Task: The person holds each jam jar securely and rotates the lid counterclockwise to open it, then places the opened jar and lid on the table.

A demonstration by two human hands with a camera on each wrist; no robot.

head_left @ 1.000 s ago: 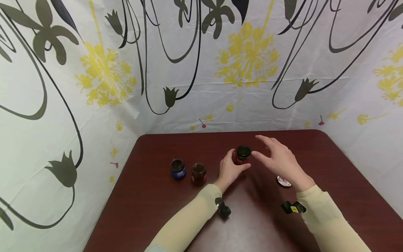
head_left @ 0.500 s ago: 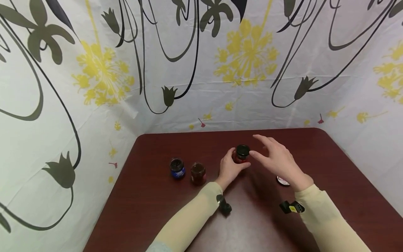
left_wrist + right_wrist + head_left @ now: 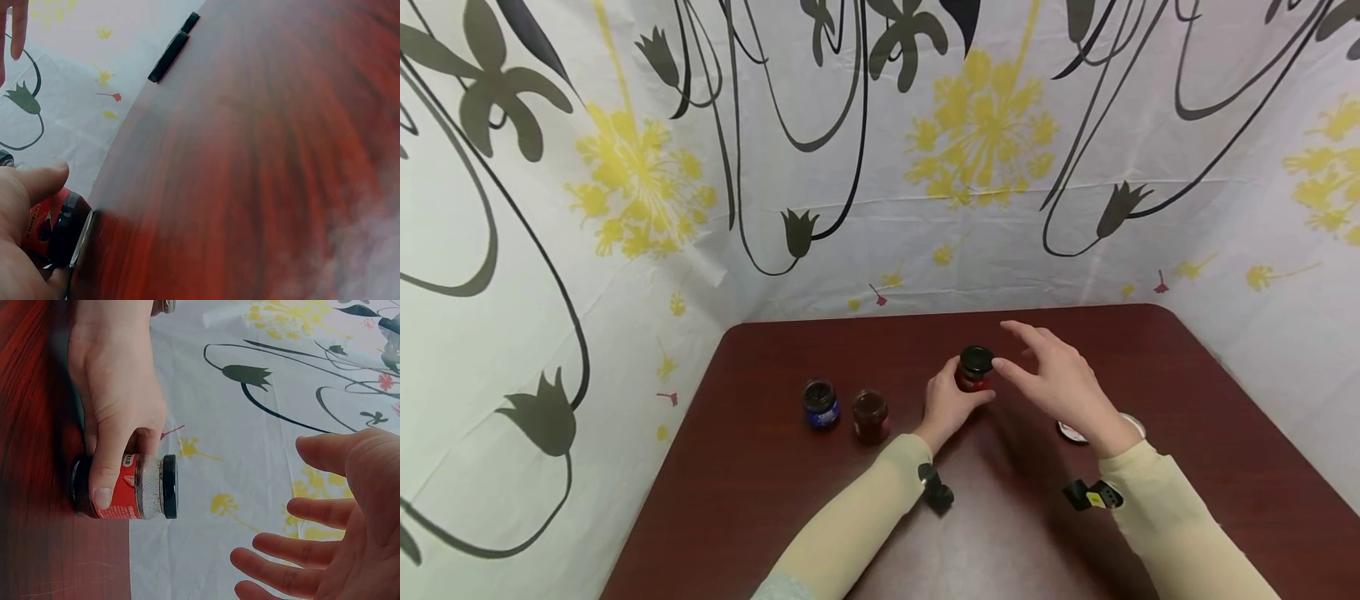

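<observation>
A glass jar [image 3: 976,370] with a red label and black lid [image 3: 170,486] stands on the table. My left hand [image 3: 949,406] grips it around the label, thumb on the near side in the right wrist view. Just right of the jar, my right hand [image 3: 1070,383] is held in the air with fingers spread and nothing in them; its thumb is near the lid in the head view. To the left stand a blue-labelled jar [image 3: 821,405] and a brownish jar [image 3: 870,416], both dark at the top.
Two flat round lids lie on the reddish-brown table [image 3: 1000,533], right of the jars. One white-faced lid [image 3: 1071,434] is partly behind my right hand, the other lid [image 3: 1137,423] behind my wrist. A patterned cloth [image 3: 880,192] hangs around the table's back and sides.
Both hands and the jar stay nearly still. The head view has shifted slightly, and part of the second lid now shows beyond my right wrist.
</observation>
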